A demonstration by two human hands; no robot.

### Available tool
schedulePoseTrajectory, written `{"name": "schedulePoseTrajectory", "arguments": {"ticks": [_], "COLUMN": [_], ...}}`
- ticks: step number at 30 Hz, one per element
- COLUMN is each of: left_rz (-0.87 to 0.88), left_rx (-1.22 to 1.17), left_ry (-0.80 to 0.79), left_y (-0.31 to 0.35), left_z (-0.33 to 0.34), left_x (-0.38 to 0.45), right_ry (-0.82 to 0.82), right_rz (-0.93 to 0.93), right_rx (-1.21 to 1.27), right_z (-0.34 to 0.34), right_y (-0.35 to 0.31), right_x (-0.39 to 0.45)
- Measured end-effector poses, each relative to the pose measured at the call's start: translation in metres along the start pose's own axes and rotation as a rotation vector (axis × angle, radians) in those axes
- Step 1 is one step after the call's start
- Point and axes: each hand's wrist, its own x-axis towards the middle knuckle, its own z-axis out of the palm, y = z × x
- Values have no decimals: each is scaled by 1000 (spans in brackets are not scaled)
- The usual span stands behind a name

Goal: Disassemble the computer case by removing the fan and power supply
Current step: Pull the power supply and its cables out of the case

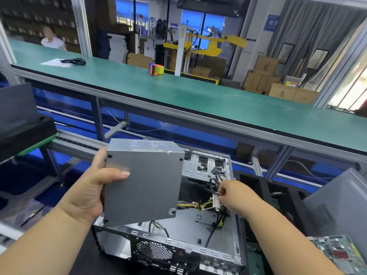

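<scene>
My left hand (93, 187) grips the grey metal power supply (145, 183) by its left edge, thumb across its face, and holds it lifted above the open computer case (178, 243). Yellow and black cables (195, 205) run from under the power supply into the case. My right hand (234, 195) reaches into the case on the right and pinches a white connector (216, 201) at the end of those cables. The case lies on its side with its perforated rear panel (155, 253) toward me. No fan is visible.
A green conveyor bench (198, 96) runs across behind the case, with a tape dispenser (156, 69) and a black cable (73, 61) on it. A circuit board (337, 255) lies at lower right, a grey panel (341, 205) leans at the right, and black trays (23, 132) stand at left.
</scene>
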Motion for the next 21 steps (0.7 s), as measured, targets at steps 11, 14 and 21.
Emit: {"name": "schedulePoseTrajectory", "arguments": {"ticks": [11, 14, 21], "left_rz": [38, 58, 30], "left_rx": [293, 399, 691], "left_ry": [102, 80, -1], "left_y": [-29, -36, -61], "left_z": [-14, -15, 12], "left_x": [25, 29, 38], "right_ry": [26, 81, 126], "right_rz": [-30, -51, -46], "right_rx": [-72, -49, 53], "right_z": [6, 11, 9], "right_y": [-8, -9, -9], "right_x": [1, -2, -6]}}
